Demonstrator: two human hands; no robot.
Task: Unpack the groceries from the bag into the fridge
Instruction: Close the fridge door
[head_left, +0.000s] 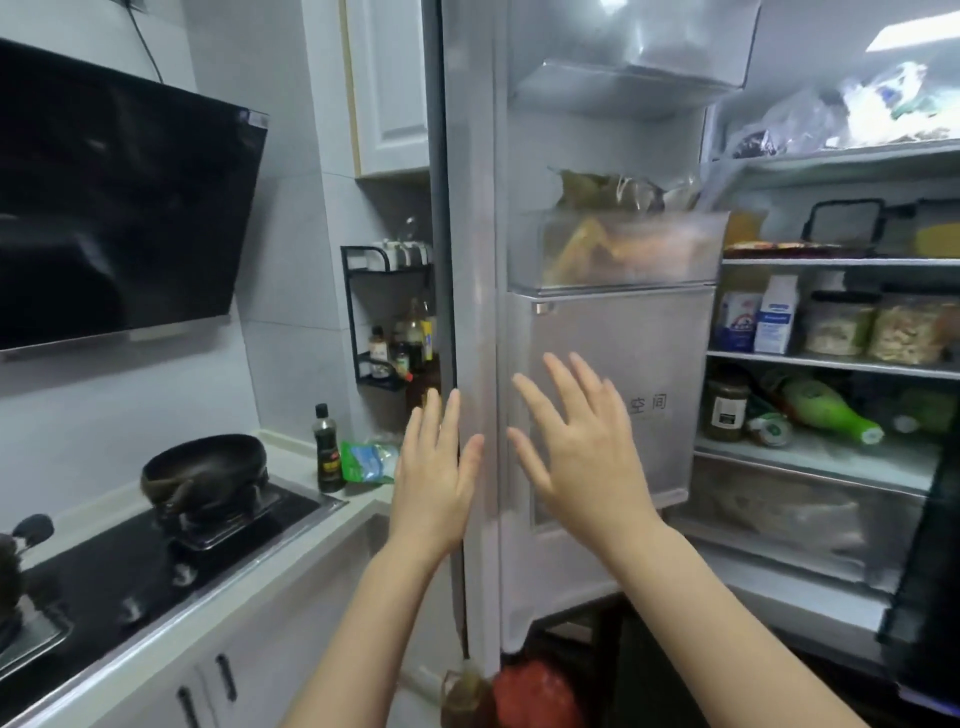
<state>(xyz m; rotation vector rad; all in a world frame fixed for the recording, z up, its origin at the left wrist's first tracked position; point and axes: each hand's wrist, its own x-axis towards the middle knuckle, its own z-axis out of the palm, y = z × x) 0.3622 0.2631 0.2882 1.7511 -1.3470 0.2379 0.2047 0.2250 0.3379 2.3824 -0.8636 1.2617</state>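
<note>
The fridge's left door (613, 364) stands open in front of me, its inner side facing me. My left hand (434, 478) is held flat with fingers spread at the door's outer edge and holds nothing. My right hand (576, 447) is spread open against the door's inner panel, also with nothing in it. To the right, the lit fridge shelves (831, 361) carry jars, cartons and a green bottle (826, 410) lying on its side. A red bag (540, 696) sits low on the floor below the door, partly hidden.
A door bin (613, 249) with packets hangs above my hands. On the left are a counter (291, 545) with a gas hob, a black wok (208, 467), a dark sauce bottle (326, 452) and a green packet (366, 460). A spice rack (384, 322) hangs on the wall.
</note>
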